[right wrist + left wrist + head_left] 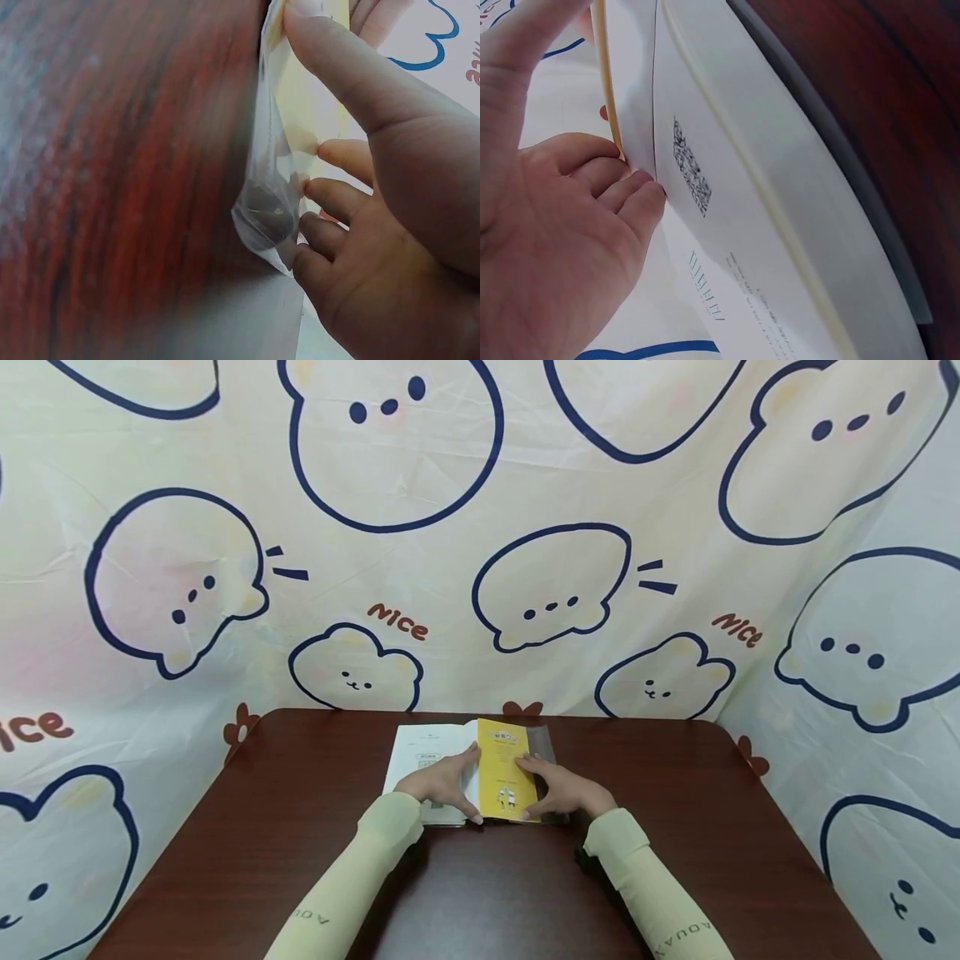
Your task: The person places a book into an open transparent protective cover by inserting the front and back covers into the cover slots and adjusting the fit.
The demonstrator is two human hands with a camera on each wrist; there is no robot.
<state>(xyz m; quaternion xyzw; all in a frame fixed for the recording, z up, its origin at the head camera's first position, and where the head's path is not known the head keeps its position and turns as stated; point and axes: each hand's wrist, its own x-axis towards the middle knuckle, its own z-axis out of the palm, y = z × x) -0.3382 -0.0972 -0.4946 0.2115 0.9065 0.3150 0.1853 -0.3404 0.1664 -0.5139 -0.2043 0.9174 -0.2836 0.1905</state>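
An open book (411,747) lies on the table, white printed pages on its left and a yellow flap (501,764) on its right. A clear plastic cover (543,743) sticks out past the flap's right side. My left hand (442,779) holds the flap's left side, thumb low and fingers higher up. In the left wrist view its bent fingers meet the page edges beside a printed code (691,166). My right hand (566,789) grips the flap's right side. The right wrist view shows creased clear plastic (266,214) against those fingertips.
The dark brown table (300,827) reaches out on both sides of the book and in front of it. A white cloth (450,577) with blue bear outlines hangs behind and at the sides.
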